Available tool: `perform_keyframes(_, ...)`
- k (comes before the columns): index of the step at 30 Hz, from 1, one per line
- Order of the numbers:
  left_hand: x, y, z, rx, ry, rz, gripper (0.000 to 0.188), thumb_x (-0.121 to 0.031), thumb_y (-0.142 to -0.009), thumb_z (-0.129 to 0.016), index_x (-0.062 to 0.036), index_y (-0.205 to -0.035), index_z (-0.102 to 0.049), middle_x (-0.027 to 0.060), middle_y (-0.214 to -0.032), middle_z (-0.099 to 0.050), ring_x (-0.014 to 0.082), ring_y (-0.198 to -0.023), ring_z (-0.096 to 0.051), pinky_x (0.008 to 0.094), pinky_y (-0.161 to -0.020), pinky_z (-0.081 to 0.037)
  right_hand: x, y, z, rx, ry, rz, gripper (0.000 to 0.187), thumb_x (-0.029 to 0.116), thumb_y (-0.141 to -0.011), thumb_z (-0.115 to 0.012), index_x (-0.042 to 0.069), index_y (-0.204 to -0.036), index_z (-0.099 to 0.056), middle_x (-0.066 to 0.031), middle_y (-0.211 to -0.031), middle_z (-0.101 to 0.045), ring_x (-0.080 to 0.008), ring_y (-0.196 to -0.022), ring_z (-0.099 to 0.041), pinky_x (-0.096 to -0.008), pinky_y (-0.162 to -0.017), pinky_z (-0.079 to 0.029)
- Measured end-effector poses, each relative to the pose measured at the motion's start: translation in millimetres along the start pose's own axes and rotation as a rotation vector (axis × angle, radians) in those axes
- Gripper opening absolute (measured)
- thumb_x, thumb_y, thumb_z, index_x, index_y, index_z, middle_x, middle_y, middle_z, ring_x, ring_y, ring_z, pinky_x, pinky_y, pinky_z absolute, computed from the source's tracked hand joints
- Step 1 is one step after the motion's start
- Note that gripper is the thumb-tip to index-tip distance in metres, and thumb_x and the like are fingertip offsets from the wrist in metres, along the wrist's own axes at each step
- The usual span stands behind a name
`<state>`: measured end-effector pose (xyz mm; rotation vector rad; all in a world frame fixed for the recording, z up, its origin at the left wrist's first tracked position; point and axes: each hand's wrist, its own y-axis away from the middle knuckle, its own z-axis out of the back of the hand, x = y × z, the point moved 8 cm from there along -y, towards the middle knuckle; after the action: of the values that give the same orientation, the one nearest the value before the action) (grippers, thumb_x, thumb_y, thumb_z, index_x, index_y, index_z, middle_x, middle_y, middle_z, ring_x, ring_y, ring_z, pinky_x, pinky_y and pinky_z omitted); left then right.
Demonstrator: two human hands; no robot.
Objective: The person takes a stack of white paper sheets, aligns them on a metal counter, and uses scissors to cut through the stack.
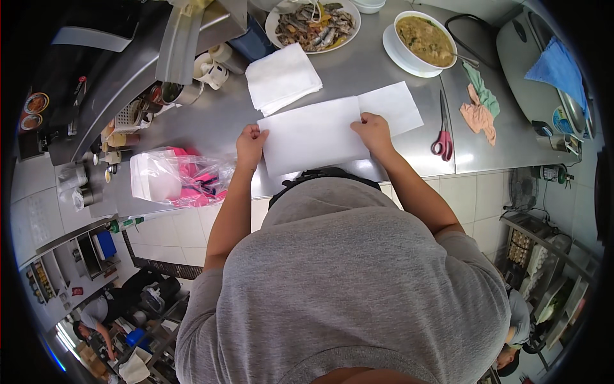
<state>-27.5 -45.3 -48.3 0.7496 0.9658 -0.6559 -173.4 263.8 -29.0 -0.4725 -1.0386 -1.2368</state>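
The paper sheet point(313, 136) looks smooth, matt; the metal worktop point(355, 69) glossy; the plastic bag point(184, 178) at nine o'clock shiny, crinkled.

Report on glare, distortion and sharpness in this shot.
Head view: bright glare on the steel counter near the red-handled scissors; head view: fisheye bending curves straight edges toward the dark rim; head view: the left hand, right hand and white sheet look reasonably sharp, while the shelving at lower right is harder to make out.

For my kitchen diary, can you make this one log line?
left hand: holds white sheet, left edge; right hand: holds same sheet, right edge; scissors: on counter
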Motion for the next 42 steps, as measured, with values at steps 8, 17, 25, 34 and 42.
perform_keyframes(8, -9.2, 1.9, 5.5, -0.084, -0.215, -0.103, 0.019, -0.013, -0.079, -0.068, 0.0004, -0.086, -0.058, 0.0065, -0.066, -0.063, 0.0158, -0.055, -0.057, 0.0287, -0.054, -0.046, 6.5, -3.4, -2.7, -0.051, 0.201, 0.133, 0.024, 0.021, -0.069, -0.064, -0.001, -0.067, -0.056, -0.0153, -0.057, -0.053, -0.0276, -0.053, -0.052, -0.0378, -0.054, -0.042)
perform_keyframes(17, -96.0, 54.8, -11.7, -0.314, -0.637, -0.571, 0.041, -0.017, -0.076, -0.069, -0.0022, -0.111, -0.054, 0.018, -0.111, -0.054, 0.0335, -0.108, -0.048, 0.0435, -0.093, -0.038, 3.8, 5.4, 63.5, -0.254, 0.47, 0.383, 0.022, 0.016, -0.073, -0.068, 0.0, -0.088, -0.063, -0.0137, -0.08, -0.06, -0.0271, -0.074, -0.059, -0.0375, -0.067, -0.046)
perform_keyframes(25, -146.7, 76.1, -95.2, 0.441, 0.027, -0.351, 0.031, -0.019, -0.089, -0.06, -0.0001, -0.113, -0.055, 0.0111, -0.106, -0.061, 0.0199, -0.1, -0.057, 0.0321, -0.084, -0.046, 68.6, 17.1, 47.8, 0.154, -0.571, -0.025, 0.014, 0.013, -0.086, -0.062, -0.001, -0.087, -0.064, 0.001, -0.071, -0.059, -0.0064, -0.062, -0.051, -0.0236, -0.057, -0.042)
perform_keyframes(34, -165.2, 69.5, -93.4, 0.378, 0.465, -0.096, 0.016, -0.017, -0.088, -0.062, -0.0012, -0.094, -0.06, 0.005, -0.084, -0.063, 0.0115, -0.077, -0.059, 0.0253, -0.067, -0.048, 111.3, 43.5, 21.5, 0.083, -0.327, 0.315, 0.008, 0.008, -0.082, -0.064, 0.001, -0.085, -0.065, -0.0042, -0.074, -0.064, -0.0094, -0.064, -0.054, -0.0259, -0.06, -0.045)
perform_keyframes(42, -150.5, 72.1, -95.8, 0.442, 0.509, -0.112, 0.013, -0.015, -0.089, -0.06, -0.0019, -0.09, -0.059, 0.0055, -0.082, -0.062, 0.0118, -0.077, -0.058, 0.0261, -0.071, -0.047, 83.8, 32.1, 25.8, 0.088, -0.378, 0.097, 0.01, 0.009, -0.088, -0.057, 0.001, -0.087, -0.063, -0.0021, -0.078, -0.061, -0.0092, -0.069, -0.052, -0.0233, -0.064, -0.042)
